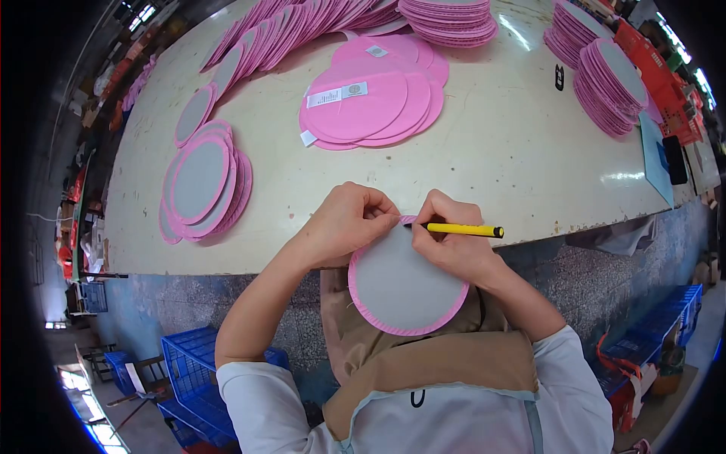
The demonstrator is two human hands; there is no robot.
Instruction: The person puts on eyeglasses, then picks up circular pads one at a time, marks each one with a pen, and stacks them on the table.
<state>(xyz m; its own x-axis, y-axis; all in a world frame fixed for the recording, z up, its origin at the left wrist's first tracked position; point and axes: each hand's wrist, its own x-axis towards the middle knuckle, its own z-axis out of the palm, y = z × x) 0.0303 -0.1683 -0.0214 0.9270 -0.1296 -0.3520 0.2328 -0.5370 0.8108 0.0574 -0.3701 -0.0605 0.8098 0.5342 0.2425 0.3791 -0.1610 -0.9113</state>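
A round grey disc with a pink fabric rim [408,280] is tilted over my lap at the table's front edge. My left hand [349,223] pinches its upper rim between thumb and fingers. In my right hand [457,238] is a yellow marker pen [463,228] with black ends. Its tip meets the disc's rim near my left fingertips; whether it leaves a mark is too small to tell. A stack of similar grey discs [200,181] sits left of my left hand. Beyond both hands lie overlapping pink fabric circles [370,102] with white labels.
Long rows of pink-edged discs [295,30] line the table's far side, with more stacks [609,83] at right. Near them are a small black tool [559,77], a red crate [654,76] and a dark phone [674,160]. Blue crates [193,363] stand on the floor.
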